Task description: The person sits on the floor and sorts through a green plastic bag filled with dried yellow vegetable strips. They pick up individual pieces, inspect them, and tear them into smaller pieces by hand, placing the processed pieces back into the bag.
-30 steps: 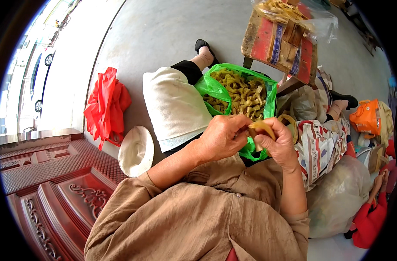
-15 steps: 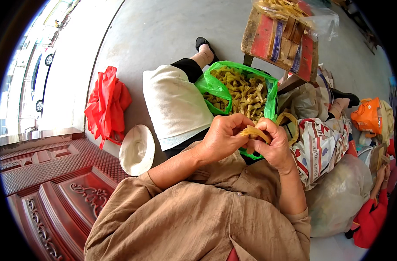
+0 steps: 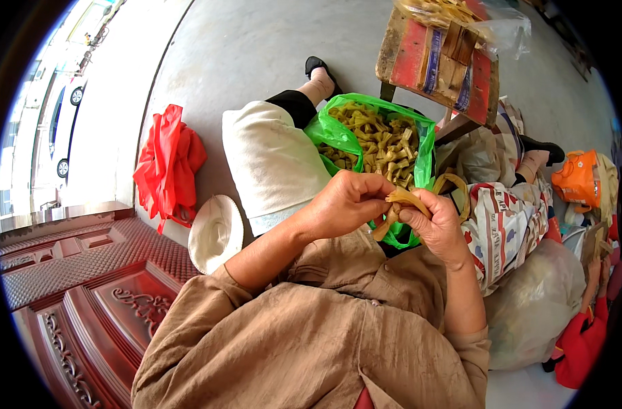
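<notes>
My left hand (image 3: 345, 204) and my right hand (image 3: 437, 225) meet above my lap. Between them is a yellowish, pliable strip (image 3: 408, 199), bent over in a curve with a tail hanging below. The right thumb and fingers pinch the curved part. The left fingertips are closed at its other side, partly hiding it. Just beyond the hands, an open green plastic bag (image 3: 427, 146) holds a heap of small knotted yellow-brown pieces (image 3: 382, 146). A longer pale strip (image 3: 454, 180) loops beside my right hand.
A worn red wooden stool (image 3: 406, 61) with more strips stands ahead. To the left lie a red bag (image 3: 168, 167) and a white hat (image 3: 215, 232); a white cloth (image 3: 273, 153) covers my left leg. Printed sacks (image 3: 502, 232), a large clear bag (image 3: 536, 307) and a red-sleeved person (image 3: 583, 341) are right.
My hands have drawn slightly apart, the left moving back and the right shifting lower and rightward. More of the bent strip now shows between them, with its tail hanging down.
</notes>
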`<action>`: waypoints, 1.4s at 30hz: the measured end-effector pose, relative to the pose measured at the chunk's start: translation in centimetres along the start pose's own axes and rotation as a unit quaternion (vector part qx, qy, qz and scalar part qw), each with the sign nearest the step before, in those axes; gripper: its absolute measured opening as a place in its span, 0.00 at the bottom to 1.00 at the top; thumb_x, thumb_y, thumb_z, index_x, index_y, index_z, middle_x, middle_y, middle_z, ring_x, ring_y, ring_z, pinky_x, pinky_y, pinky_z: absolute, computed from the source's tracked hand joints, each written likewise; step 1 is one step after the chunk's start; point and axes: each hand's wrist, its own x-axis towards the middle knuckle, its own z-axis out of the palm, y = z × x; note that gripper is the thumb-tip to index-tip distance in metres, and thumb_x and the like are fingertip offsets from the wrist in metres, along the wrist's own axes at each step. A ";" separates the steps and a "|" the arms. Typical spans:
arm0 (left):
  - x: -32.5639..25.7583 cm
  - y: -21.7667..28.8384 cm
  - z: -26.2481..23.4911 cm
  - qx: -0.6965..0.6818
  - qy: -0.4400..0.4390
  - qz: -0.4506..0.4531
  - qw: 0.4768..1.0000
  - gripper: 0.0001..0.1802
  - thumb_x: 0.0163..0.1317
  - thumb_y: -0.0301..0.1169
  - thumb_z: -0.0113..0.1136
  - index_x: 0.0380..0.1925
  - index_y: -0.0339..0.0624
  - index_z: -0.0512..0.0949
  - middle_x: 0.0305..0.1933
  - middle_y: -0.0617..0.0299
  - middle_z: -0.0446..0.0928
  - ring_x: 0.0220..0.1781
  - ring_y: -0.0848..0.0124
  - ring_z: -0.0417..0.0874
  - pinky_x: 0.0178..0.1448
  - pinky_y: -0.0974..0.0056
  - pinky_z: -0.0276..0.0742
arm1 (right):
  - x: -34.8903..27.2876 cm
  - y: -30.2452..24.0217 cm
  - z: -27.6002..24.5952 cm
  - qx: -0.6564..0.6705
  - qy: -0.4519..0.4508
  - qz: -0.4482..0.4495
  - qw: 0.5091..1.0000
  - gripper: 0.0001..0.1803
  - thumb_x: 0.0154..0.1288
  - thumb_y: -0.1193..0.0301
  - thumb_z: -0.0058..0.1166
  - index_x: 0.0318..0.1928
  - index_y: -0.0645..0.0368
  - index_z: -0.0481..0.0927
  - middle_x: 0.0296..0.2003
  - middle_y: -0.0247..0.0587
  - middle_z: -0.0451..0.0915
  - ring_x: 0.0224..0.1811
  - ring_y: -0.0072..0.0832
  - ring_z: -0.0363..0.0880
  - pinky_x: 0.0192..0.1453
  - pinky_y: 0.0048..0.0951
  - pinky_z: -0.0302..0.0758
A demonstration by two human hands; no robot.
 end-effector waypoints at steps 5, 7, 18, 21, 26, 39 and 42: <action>-0.5 -0.3 -0.8 -0.020 0.007 0.041 0.999 0.23 0.70 0.26 0.63 0.63 0.32 0.73 0.41 0.61 0.84 0.44 0.76 0.82 0.52 0.68 0.78 | -0.3 0.4 0.5 0.008 0.070 0.054 0.996 0.12 0.70 0.66 0.65 0.42 0.63 0.80 0.28 0.22 0.75 0.31 0.11 0.69 0.36 0.17 0.70; -0.6 -0.7 0.4 0.035 0.020 0.082 0.996 0.24 0.66 0.28 0.67 0.60 0.32 0.75 0.36 0.59 0.84 0.40 0.74 0.82 0.46 0.65 0.79 | -0.1 0.3 0.9 -0.020 0.059 0.013 0.998 0.11 0.71 0.67 0.64 0.41 0.63 0.80 0.29 0.23 0.76 0.31 0.11 0.69 0.35 0.17 0.69; 0.2 -2.1 0.3 -0.245 0.002 0.010 0.969 0.10 0.72 0.36 0.63 0.40 0.40 0.78 0.36 0.63 0.83 0.35 0.75 0.83 0.39 0.69 0.79 | -0.2 -0.1 1.3 0.182 0.026 0.081 0.980 0.13 0.73 0.64 0.62 0.48 0.60 0.82 0.30 0.23 0.76 0.28 0.10 0.70 0.30 0.14 0.66; 0.0 -1.6 0.6 -0.222 0.013 -0.011 0.975 0.15 0.74 0.37 0.60 0.51 0.37 0.79 0.39 0.61 0.84 0.38 0.74 0.84 0.44 0.68 0.81 | -0.1 -0.6 0.8 0.100 0.039 0.082 0.991 0.13 0.74 0.64 0.60 0.49 0.61 0.82 0.29 0.23 0.76 0.28 0.10 0.69 0.30 0.15 0.65; 0.1 -1.9 1.1 0.219 0.069 0.135 0.964 0.15 0.67 0.22 0.64 0.53 0.38 0.79 0.38 0.61 0.83 0.39 0.76 0.84 0.43 0.68 0.81 | 0.2 -0.3 0.7 0.030 0.019 0.104 0.994 0.17 0.77 0.59 0.56 0.51 0.60 0.83 0.26 0.24 0.76 0.26 0.10 0.67 0.28 0.16 0.63; 3.4 -1.7 -0.2 0.036 0.091 -0.029 0.995 0.14 0.73 0.28 0.60 0.52 0.30 0.77 0.37 0.60 0.83 0.33 0.78 0.83 0.37 0.70 0.80 | 0.2 0.7 0.0 -0.095 0.139 0.045 0.985 0.18 0.79 0.58 0.52 0.49 0.62 0.83 0.23 0.27 0.74 0.25 0.14 0.69 0.31 0.21 0.67; 5.2 -2.3 -2.8 0.445 0.225 0.148 0.854 0.24 0.70 0.35 0.62 0.64 0.42 0.75 0.55 0.51 0.84 0.49 0.59 0.88 0.55 0.61 0.81 | 0.1 -0.6 -1.8 -0.114 0.195 0.001 0.974 0.17 0.80 0.60 0.49 0.54 0.59 0.82 0.22 0.26 0.70 0.24 0.13 0.66 0.28 0.20 0.63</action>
